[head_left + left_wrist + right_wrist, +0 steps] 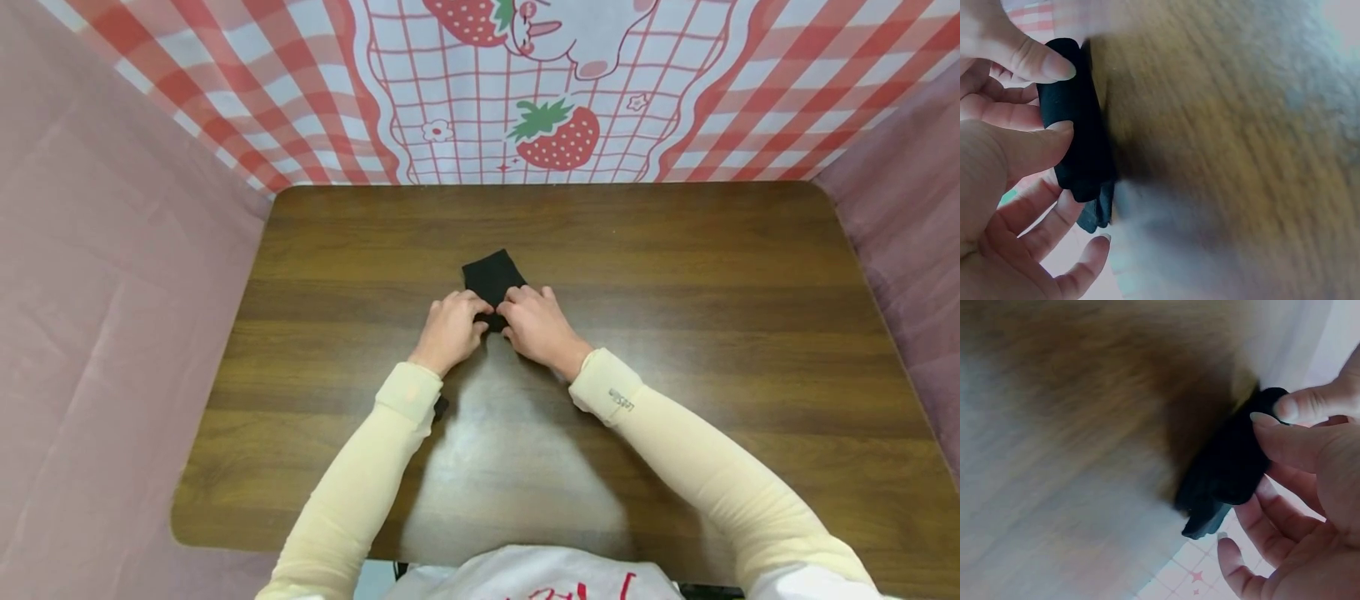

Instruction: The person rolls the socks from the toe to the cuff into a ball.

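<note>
Left hand (450, 327) and right hand (542, 323), fingers (1057, 134) curled, are pinching and apparently rolling black cloth (492, 277); next turn is probably requiring even pressure.

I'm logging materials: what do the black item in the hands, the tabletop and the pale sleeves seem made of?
Black item: probably soft fabric, matte; it bends into a rounded fold. Tabletop: wood or wood-look laminate, smooth, slightly glossy; it shows brown grain and a pale reflection. Pale sleeves: likely stretchy cloth, matte; they fit closely and wrinkle.
</note>
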Motion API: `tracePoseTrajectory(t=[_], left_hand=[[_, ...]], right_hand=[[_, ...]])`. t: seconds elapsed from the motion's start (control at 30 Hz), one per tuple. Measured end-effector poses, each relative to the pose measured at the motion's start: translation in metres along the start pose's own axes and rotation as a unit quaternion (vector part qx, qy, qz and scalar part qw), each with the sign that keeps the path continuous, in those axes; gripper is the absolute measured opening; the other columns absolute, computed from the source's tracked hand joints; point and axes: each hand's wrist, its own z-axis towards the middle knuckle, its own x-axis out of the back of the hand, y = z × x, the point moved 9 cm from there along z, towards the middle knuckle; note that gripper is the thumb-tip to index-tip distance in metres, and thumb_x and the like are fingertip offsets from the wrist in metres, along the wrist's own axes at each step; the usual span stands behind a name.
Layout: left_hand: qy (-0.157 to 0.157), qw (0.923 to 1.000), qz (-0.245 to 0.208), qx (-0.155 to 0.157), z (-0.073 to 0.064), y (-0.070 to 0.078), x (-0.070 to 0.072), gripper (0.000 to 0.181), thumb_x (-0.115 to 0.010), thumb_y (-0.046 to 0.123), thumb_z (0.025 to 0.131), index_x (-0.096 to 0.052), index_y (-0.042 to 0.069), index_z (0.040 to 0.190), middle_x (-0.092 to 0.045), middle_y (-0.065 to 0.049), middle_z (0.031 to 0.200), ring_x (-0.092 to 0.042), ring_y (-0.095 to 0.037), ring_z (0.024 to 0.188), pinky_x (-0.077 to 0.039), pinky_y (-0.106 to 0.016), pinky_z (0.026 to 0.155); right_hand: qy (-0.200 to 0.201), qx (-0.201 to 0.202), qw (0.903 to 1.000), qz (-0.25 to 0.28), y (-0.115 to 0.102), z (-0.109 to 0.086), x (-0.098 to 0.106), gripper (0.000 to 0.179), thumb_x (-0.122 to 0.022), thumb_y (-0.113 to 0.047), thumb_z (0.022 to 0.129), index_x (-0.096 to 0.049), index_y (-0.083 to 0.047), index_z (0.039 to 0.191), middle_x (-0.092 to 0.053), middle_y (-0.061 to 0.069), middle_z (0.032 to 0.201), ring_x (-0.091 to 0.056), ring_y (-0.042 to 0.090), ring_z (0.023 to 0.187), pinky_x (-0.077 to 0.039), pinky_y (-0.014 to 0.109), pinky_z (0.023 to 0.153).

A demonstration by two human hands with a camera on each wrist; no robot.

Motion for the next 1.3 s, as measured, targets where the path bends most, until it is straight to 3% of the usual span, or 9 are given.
tracePoseTrajectory(t=[0.37, 0.7, 1.0, 1.3], left_hand=[[0.001, 0.9997, -0.022, -0.007, 0.001, -0.001, 0.001, 0.021, -0.073, 0.009, 0.089, -0.075, 0.006, 0.109, -0.069, -0.008, 0.11, -0.063, -0.028, 0.103, -0.048, -0.047, 0.089], [0.02, 0.999, 0.035, -0.02, -0.007, 0.006, -0.001, 0.028, -0.075, 0.019, 0.088, -0.073, 0.01, 0.114, -0.066, -0.006, 0.112, -0.059, -0.027, 0.1, -0.046, -0.048, 0.079], [0.064, 0.9955, 0.063, -0.029, -0.011, 0.011, 0.0, 0.031, -0.078, 0.017, 0.085, -0.071, 0.011, 0.114, -0.064, -0.004, 0.113, -0.056, -0.025, 0.104, -0.04, -0.047, 0.085], [0.06, 0.9949, 0.072, -0.037, -0.009, 0.012, 0.001, 0.024, -0.077, 0.014, 0.085, -0.073, 0.011, 0.109, -0.066, -0.002, 0.11, -0.057, -0.023, 0.102, -0.04, -0.046, 0.085]], right_hand=[[0.029, 0.029, 0.999, -0.019, 0.0, 0.002, 0.0, 0.013, -0.076, -0.012, 0.087, -0.075, -0.007, 0.099, -0.066, 0.007, 0.09, -0.061, 0.026, 0.084, -0.037, 0.045, 0.078], [-0.028, 0.017, 0.9992, -0.024, 0.002, 0.01, -0.002, 0.01, -0.074, -0.01, 0.088, -0.076, -0.009, 0.097, -0.066, 0.006, 0.09, -0.062, 0.026, 0.087, -0.037, 0.044, 0.075], [-0.071, 0.0, 0.9974, -0.01, 0.007, 0.016, -0.004, 0.011, -0.073, -0.014, 0.089, -0.074, -0.009, 0.099, -0.068, 0.008, 0.094, -0.065, 0.028, 0.088, -0.039, 0.046, 0.077], [-0.086, -0.003, 0.9963, -0.001, 0.005, 0.017, -0.006, 0.008, -0.073, -0.016, 0.089, -0.072, -0.009, 0.091, -0.07, 0.01, 0.092, -0.066, 0.029, 0.087, -0.045, 0.049, 0.077]])
